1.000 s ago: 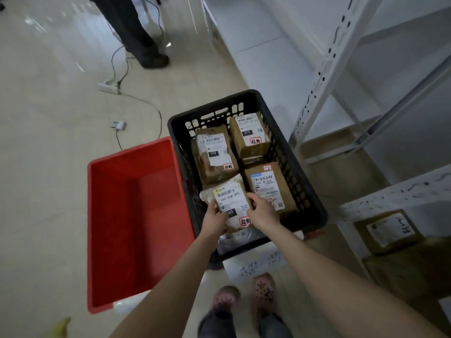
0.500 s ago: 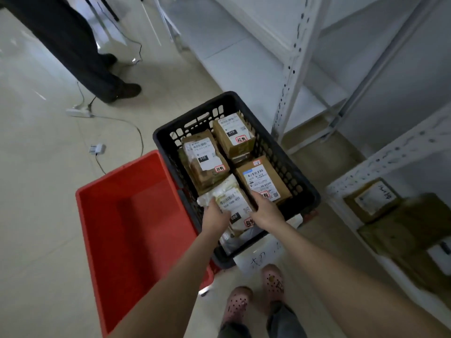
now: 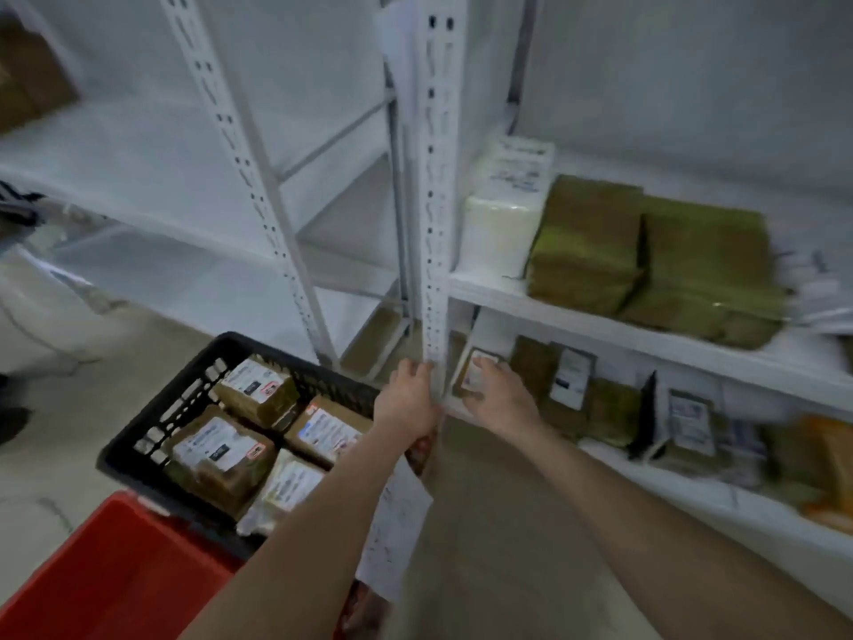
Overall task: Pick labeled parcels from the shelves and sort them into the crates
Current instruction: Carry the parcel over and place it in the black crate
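Parcel stockroom, white slotted shelving (image 3: 434,187), labelled parcels (image 3: 646,256)

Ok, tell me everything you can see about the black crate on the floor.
The black crate looks like hard plastic: rectangular, open on top, with slotted lattice walls. It stands level on the floor, left of the white shelf post, its near end beside the red crate. Inside lie four parcels, labels up: three brown, one pale. The left hand is at that post, its forearm crossing over the crate's right corner.
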A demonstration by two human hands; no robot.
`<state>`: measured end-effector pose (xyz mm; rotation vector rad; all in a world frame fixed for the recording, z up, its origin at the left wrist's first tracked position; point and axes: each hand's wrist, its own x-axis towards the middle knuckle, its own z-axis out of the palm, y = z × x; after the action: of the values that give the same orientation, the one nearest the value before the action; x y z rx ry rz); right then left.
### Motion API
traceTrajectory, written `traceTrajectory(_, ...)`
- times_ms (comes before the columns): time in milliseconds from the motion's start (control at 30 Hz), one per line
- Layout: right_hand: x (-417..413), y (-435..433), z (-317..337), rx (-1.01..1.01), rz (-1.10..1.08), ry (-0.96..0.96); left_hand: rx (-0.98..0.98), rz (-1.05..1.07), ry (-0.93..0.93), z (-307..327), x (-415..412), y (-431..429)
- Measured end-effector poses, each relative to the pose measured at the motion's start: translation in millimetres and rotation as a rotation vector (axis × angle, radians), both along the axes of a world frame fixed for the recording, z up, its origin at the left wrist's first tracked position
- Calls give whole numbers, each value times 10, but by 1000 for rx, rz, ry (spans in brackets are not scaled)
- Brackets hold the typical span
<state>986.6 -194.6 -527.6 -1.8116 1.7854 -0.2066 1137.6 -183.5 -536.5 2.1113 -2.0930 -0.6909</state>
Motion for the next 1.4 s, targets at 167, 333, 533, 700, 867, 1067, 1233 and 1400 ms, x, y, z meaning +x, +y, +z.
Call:
traceTrajectory(167,-1108,154,412,-100,-163,6,-123,-223,-1,404,-1131,-150)
traceTrajectory(333,-2300,412,683,-205,-301,21,-258,-373,0,778,-2397,-61)
traceTrajectory(533,-3740,746,854,-235,-419,8,-318,-497,36,1053,-3908,189)
traceTrajectory(700,-4620,879,894,-220,-536,28,-287,-531,99,1044,-4776,337)
traceTrajectory(867,-5046,682,917,-195,-613,-105,-175,-319,338,975,-5218,98)
traceTrajectory(1067,-5413,303,963,-175,-709,-272,-99,-46,329,873,-5532,-212)
traceTrajectory(1233,-5754,157,932,-58,-773,-270,-63,-17,362,777,-5767,-224)
traceTrajectory(1400,-6238,159,898,22,-825,-435,-85,-30,372,826,-5985,-156)
